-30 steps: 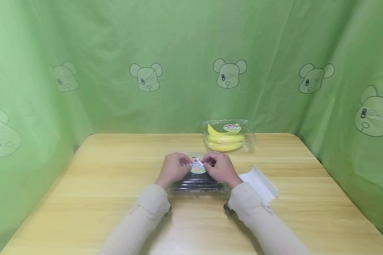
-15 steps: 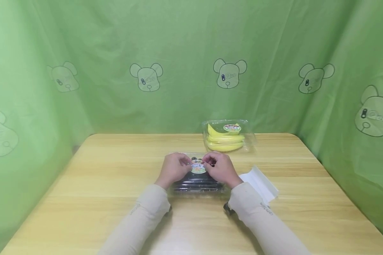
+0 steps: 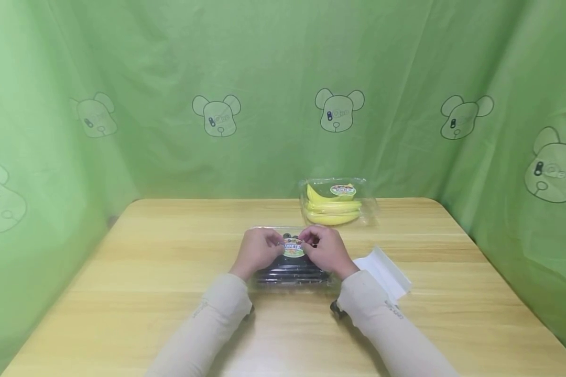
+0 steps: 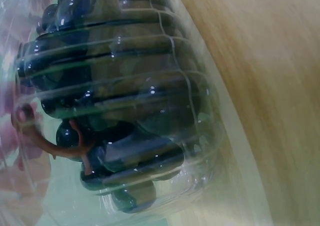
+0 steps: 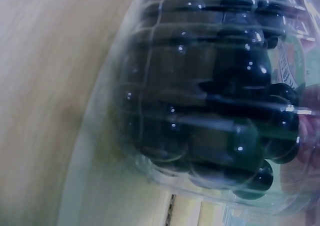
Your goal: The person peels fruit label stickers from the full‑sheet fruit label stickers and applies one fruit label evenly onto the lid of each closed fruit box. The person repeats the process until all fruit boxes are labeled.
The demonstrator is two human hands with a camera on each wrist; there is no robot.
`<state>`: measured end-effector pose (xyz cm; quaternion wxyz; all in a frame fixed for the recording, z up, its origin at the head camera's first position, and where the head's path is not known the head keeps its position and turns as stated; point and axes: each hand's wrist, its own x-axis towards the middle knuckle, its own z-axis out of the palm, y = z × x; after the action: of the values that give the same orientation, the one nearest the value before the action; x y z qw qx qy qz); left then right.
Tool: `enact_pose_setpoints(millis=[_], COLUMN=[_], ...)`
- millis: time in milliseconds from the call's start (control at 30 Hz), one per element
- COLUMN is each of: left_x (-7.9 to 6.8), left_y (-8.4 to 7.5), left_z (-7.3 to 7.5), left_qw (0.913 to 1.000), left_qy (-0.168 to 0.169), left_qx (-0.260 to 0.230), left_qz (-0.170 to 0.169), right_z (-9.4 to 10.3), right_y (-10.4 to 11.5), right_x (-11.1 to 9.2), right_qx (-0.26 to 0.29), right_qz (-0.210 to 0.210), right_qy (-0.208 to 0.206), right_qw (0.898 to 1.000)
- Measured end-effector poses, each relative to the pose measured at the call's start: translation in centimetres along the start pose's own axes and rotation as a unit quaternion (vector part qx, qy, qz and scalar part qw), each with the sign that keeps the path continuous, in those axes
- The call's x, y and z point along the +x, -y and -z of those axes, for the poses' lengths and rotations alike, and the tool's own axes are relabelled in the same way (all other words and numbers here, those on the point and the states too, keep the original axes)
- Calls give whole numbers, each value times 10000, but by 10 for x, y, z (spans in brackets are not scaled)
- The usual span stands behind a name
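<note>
In the head view, a clear plastic box of dark grapes (image 3: 292, 273) lies on the table in front of me. Over its lid is an oval printed label (image 3: 293, 247). My left hand (image 3: 259, 251) pinches the label's left edge between thumb and forefinger, while my right hand (image 3: 324, 250) pinches its right edge. Whether the label's middle touches the lid cannot be told. Through the clear walls, the left wrist view shows the grapes (image 4: 120, 90) with a brown stem (image 4: 55, 148). Dark grapes (image 5: 200, 100) fill the right wrist view too, partly hiding the label (image 5: 289, 65).
Behind the grapes, a clear box of bananas (image 3: 332, 209) bears a similar oval label (image 3: 343, 190). A creased white sheet (image 3: 384, 272) lies right of my right wrist. Green curtains (image 3: 273, 47) enclose the wooden table (image 3: 146, 251) at the back and sides.
The label has tilted and shifted slightly down toward the lid between my fingertips. Both hands stay almost where they were; the boxes and white sheet have not moved.
</note>
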<state>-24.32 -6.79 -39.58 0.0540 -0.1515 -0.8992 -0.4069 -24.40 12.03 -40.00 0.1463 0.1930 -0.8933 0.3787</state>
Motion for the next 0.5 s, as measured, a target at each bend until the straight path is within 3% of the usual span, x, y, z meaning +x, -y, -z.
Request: enact_pose_setpoints(millis=[500], left_x=[0], left_y=[0], left_z=[0], left_qw=[9997], left_qy=[-58], left_qx=[72], left_qz=[-212], right_z=[-1], right_y=[0], right_x=[1], right_qx=[60], right_qz=[-29], right_qy=[11], right_qw=[10000])
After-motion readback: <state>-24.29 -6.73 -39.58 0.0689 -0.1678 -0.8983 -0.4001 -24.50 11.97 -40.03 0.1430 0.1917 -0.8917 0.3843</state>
